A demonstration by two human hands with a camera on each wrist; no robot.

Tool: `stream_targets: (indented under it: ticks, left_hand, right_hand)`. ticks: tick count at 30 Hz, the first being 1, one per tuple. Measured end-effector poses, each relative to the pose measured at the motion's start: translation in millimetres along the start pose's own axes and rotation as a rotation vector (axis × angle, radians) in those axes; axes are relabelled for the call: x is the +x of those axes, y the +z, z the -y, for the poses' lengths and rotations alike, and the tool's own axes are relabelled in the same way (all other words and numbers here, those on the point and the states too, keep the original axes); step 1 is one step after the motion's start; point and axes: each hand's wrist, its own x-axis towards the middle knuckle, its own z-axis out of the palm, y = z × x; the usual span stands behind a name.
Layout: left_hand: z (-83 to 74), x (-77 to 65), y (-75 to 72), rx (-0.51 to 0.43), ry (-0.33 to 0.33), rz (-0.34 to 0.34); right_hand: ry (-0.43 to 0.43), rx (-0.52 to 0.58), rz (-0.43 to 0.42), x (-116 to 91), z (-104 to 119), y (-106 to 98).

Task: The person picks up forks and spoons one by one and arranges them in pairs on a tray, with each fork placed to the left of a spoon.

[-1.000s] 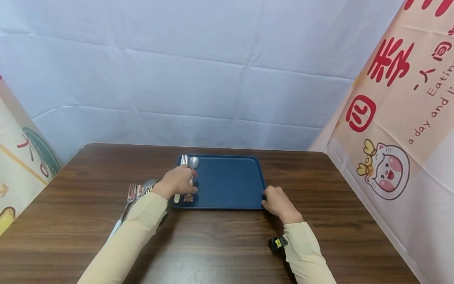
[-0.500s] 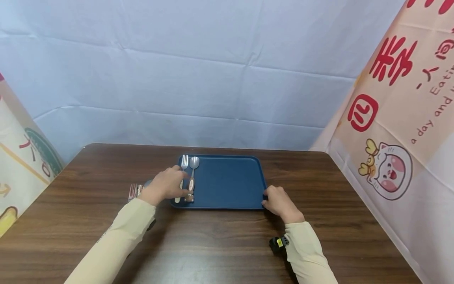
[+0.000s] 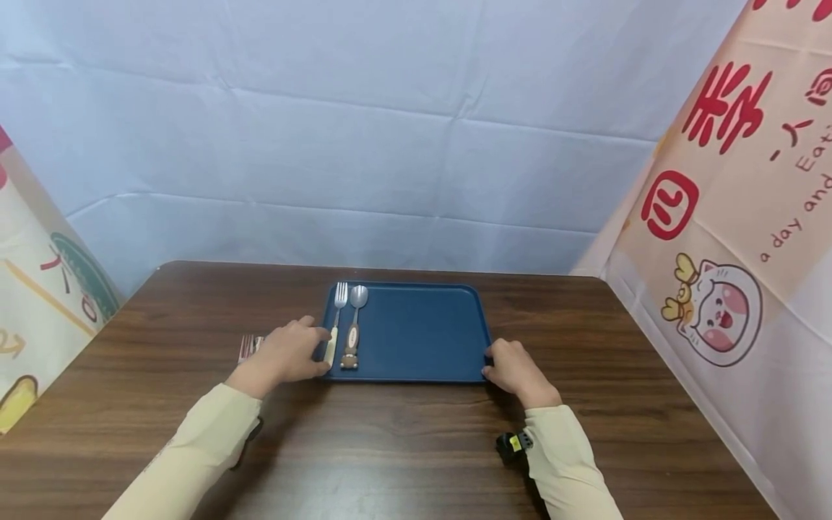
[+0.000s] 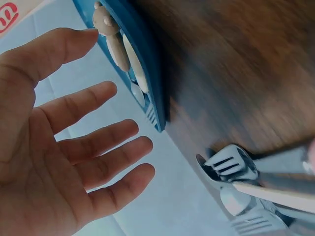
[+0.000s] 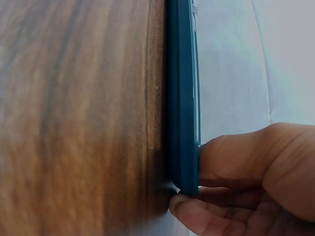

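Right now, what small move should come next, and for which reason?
Probably move the left grip to the loose cutlery: that grip holds nothing, a fork and a spoon already lie on the tray, and the right grip holds its edge.

The pink cloth [image 3: 734,195] shows "a day and" [image 3: 795,225] and red Chinese characters [image 3: 711,106].

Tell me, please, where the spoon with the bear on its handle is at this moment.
In the head view, the bear-handled spoon lies on the blue tray, near its left end, just right of the pale-handled fork.
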Motion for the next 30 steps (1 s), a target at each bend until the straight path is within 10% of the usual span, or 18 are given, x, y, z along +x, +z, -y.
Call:
stream_targets:
  ticks: [30]
  left_hand:
    - [36.7, -49.4, -3.1, -0.104, -0.035, 0.020]
  right_hand:
    - [-0.013, -0.018, 0.000, 2, -1, -1]
